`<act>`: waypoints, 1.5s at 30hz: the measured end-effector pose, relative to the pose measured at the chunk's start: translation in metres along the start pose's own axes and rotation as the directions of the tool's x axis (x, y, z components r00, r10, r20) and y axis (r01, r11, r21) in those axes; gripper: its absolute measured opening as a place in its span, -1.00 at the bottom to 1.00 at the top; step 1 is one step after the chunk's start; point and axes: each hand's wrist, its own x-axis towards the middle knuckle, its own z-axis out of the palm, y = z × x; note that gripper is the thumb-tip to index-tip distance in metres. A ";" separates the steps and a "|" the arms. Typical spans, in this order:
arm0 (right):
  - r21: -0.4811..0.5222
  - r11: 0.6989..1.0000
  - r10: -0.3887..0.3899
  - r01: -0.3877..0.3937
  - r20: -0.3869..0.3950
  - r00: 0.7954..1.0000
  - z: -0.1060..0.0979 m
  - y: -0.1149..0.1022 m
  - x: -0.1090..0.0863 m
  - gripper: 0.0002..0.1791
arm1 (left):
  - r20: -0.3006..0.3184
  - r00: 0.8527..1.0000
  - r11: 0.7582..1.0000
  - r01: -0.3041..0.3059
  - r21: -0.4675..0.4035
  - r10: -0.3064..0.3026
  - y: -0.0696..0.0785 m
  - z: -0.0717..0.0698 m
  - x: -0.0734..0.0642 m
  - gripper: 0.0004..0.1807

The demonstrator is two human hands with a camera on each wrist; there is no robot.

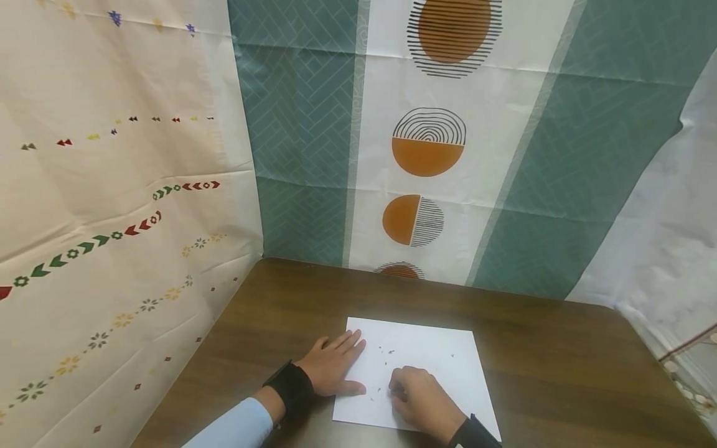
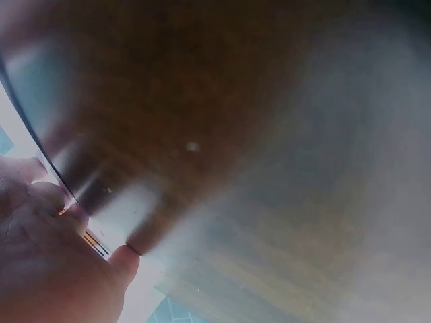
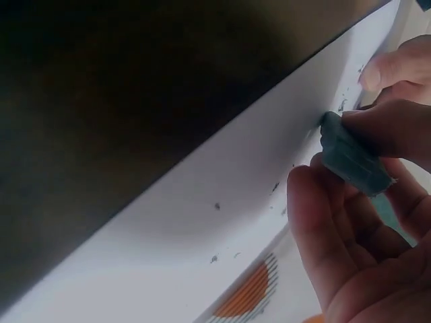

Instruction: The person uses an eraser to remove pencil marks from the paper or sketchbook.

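Observation:
A sheet of white paper (image 1: 431,341) lies on the brown table. My left hand (image 1: 333,367) rests flat over its left edge, fingers straight and thumb spread on the sheet. Over the lower middle of the paper, my right hand (image 1: 417,398) pinches a worn teal eraser (image 3: 353,158) between thumb and fingers. One end of the eraser is down at the paper in the right wrist view. Small dark eraser crumbs (image 1: 391,352) are scattered on the sheet between and beyond the hands. In the head view the right hand hides most of the eraser.
The wooden table (image 1: 549,361) reaches back to a patterned green and white cloth (image 1: 302,137) hanging behind it. A cream embroidered cloth (image 1: 112,205) hangs along the left side, and a white cloth (image 1: 661,236) hangs at the right.

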 end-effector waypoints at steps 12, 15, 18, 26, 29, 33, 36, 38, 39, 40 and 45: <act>-0.121 0.993 0.010 -0.013 -0.028 1.000 -0.004 0.009 -0.003 -0.81 | -0.018 1.000 1.000 -0.004 0.002 0.004 -0.003 0.004 0.004 -0.02; -0.132 0.989 0.055 -0.061 -0.047 0.997 -0.009 0.019 -0.008 -0.81 | -0.021 1.000 1.000 -0.009 -0.007 0.009 -0.005 0.007 0.005 -0.01; -0.153 0.979 0.123 -0.133 -0.070 0.990 -0.017 0.030 -0.015 -0.79 | -0.029 1.000 1.000 -0.008 -0.009 0.007 -0.008 0.010 0.007 0.00; -0.143 0.921 0.355 -0.363 -0.083 0.931 -0.037 0.053 -0.036 -0.79 | -0.025 1.000 1.000 -0.009 -0.015 0.009 -0.008 0.005 0.005 -0.01; -0.124 0.913 0.379 -0.388 -0.091 0.921 -0.040 0.056 -0.040 -0.79 | -0.021 1.000 1.000 -0.015 -0.018 0.015 -0.007 0.002 0.003 -0.02; -0.102 0.914 0.382 -0.392 -0.109 0.918 -0.039 0.056 -0.042 -0.80 | -0.023 1.000 1.000 -0.012 -0.011 0.012 -0.007 0.003 0.002 -0.02; -0.074 0.920 0.374 -0.385 -0.128 0.919 -0.037 0.050 -0.042 -0.82 | -0.019 1.000 1.000 -0.004 -0.009 0.004 -0.006 0.002 0.001 -0.01; -0.057 0.931 0.351 -0.361 -0.136 0.926 -0.035 0.044 -0.041 -0.83 | -0.014 1.000 1.000 -0.001 -0.010 0.001 -0.006 0.002 0.000 -0.01; -0.047 0.938 0.335 -0.344 -0.134 0.932 -0.034 0.041 -0.040 -0.84 | -0.012 1.000 1.000 -0.002 -0.011 0.002 -0.006 0.002 0.000 -0.02; -0.046 0.944 0.320 -0.328 -0.131 0.939 -0.033 0.037 -0.039 -0.84 | -0.006 1.000 1.000 -0.001 -0.012 0.001 -0.006 0.001 0.000 -0.02; -0.026 0.964 0.261 -0.264 -0.095 0.961 -0.025 0.024 -0.030 -0.85 | 0.001 1.000 1.000 -0.002 -0.016 0.002 -0.004 0.005 0.001 -0.02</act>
